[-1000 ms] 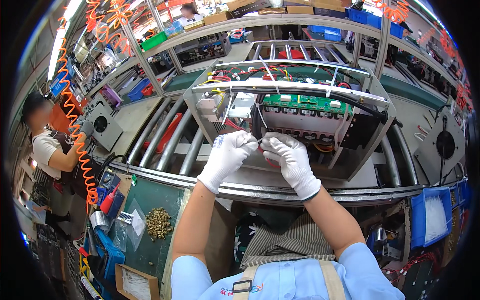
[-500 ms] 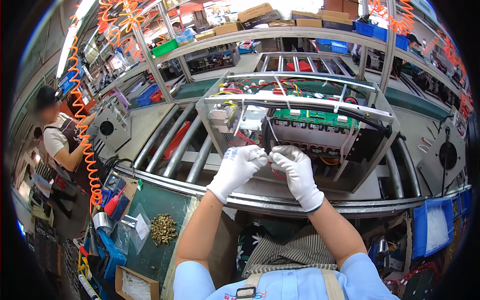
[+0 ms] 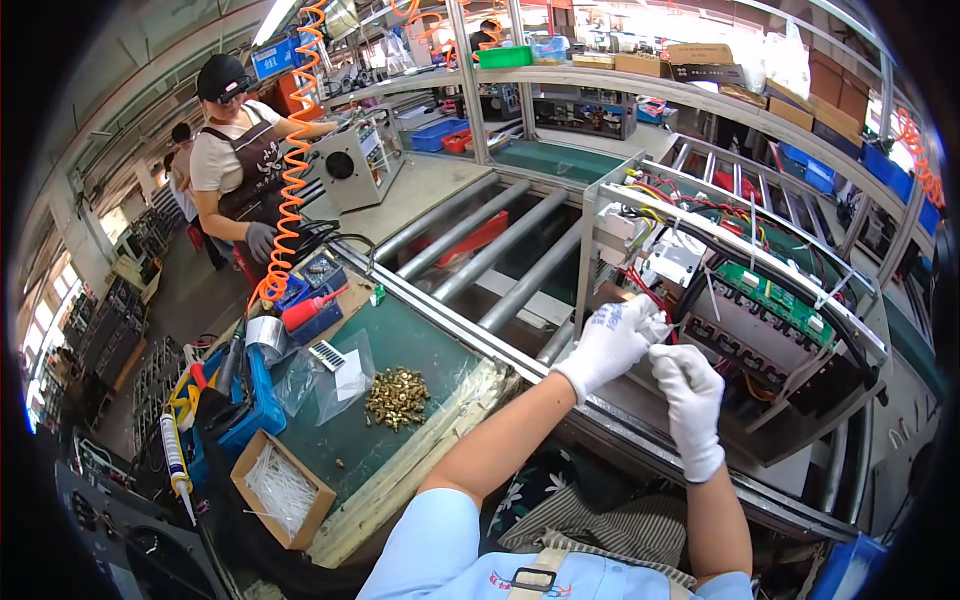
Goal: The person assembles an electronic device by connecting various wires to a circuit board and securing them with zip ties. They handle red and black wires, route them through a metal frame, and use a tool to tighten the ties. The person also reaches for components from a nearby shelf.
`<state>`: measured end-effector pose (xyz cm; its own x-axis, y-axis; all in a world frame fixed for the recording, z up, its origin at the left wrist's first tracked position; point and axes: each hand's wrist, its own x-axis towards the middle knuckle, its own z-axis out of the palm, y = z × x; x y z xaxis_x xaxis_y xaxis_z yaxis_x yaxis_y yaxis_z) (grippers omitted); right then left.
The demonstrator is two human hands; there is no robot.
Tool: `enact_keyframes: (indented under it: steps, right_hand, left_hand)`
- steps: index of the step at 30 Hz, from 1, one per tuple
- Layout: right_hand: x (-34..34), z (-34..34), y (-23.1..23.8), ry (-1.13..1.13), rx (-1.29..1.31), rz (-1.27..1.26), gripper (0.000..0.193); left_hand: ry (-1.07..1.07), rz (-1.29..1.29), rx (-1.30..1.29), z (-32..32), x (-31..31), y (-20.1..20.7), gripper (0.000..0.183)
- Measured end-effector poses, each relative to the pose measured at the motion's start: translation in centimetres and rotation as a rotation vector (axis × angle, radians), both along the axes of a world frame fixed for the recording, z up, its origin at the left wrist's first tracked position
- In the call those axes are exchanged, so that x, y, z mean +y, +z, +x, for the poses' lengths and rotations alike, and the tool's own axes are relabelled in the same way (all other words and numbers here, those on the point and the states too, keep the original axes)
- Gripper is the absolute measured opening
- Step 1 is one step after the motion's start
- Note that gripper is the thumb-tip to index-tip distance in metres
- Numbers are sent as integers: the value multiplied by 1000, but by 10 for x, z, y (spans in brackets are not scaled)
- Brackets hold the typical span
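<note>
Both my hands wear white knit gloves and work at the front of an open metal chassis (image 3: 765, 405) on the roller line. My left hand (image 3: 615, 345) has its fingers pinched together beside red wires (image 3: 650, 288) and a thick black cable; what it grips is hidden. Close by on the right, my right hand (image 3: 690, 395) is closed with curled fingers, its fingertips near the left ones; anything in them is too small to make out. Inside the chassis are a green circuit board (image 3: 770, 300) and white cable ties (image 3: 711, 295) standing up from the cable.
Left of me, a green bench (image 3: 445, 360) bears a pile of brass fittings (image 3: 397, 398), a plastic bag and a carton of white cable ties (image 3: 285, 490). Bare metal rollers (image 3: 490, 250) run beyond it. An orange coiled hose (image 3: 295, 160) hangs near a co-worker (image 3: 240, 160) at another chassis.
My view has turned left, so the chassis and hands appear farther right. My right hand's fingertips have drawn back slightly from the cable; the left hand stays pinched by it.
</note>
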<state>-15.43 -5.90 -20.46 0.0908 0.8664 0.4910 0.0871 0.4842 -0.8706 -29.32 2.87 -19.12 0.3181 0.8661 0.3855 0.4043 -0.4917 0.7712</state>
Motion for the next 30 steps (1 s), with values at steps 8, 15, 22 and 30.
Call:
enact_keyframes:
  steps: [8,15,22,30]
  right_hand:
    - [18,35,2,-64,-258,-281,32]
    - [65,23,-26,-151,-307,-294,15]
    - [99,57,-96,-522,-1411,-32,16]
    - [69,12,-15,-337,-881,-452,35]
  left_hand:
    - [-153,-196,2,9,-7,5,24]
    - [5,232,165,-1,-8,-9,24]
    - [-191,382,568,13,-11,16,22]
    - [-110,630,558,-14,22,-2,21]
